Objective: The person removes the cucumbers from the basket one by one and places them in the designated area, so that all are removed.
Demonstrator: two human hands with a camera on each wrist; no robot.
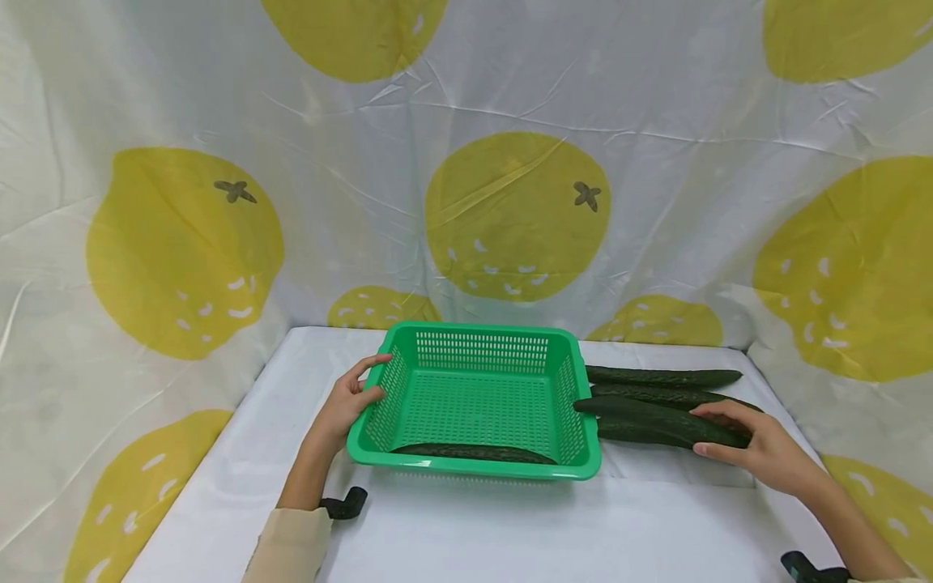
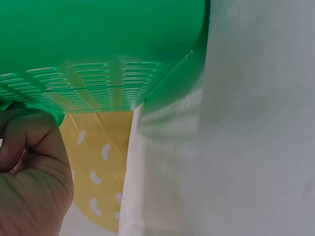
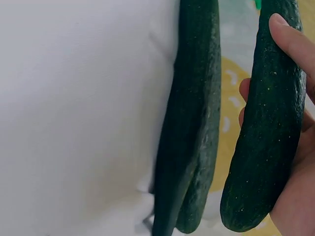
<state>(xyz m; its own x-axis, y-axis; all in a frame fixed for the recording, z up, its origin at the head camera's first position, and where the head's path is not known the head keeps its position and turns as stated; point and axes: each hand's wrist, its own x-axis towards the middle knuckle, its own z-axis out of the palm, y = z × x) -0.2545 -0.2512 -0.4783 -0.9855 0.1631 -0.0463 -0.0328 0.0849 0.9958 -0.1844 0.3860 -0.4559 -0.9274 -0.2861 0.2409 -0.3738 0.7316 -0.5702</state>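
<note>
My left hand (image 1: 350, 409) grips the left rim of a green plastic basket (image 1: 474, 330); in the left wrist view, its curled fingers (image 2: 37, 132) are beside the basket's perforated wall (image 2: 93, 81). Inside, a dark green cucumber (image 1: 474, 452) lies along the near wall, partly hidden by the rim. At the right, my right hand (image 1: 768, 445) holds another cucumber (image 3: 263, 132) between thumb and fingers, raised above the others. Its far tip overlaps the basket's right rim in the head view. Under and behind it, several cucumbers (image 1: 663, 377) lie side by side on the table.
White cloth covers the table (image 1: 466, 534). Behind and at both sides hangs a pale curtain (image 1: 656, 227) printed with large yellow lemons. Each wrist wears a black strap mount (image 1: 346, 504).
</note>
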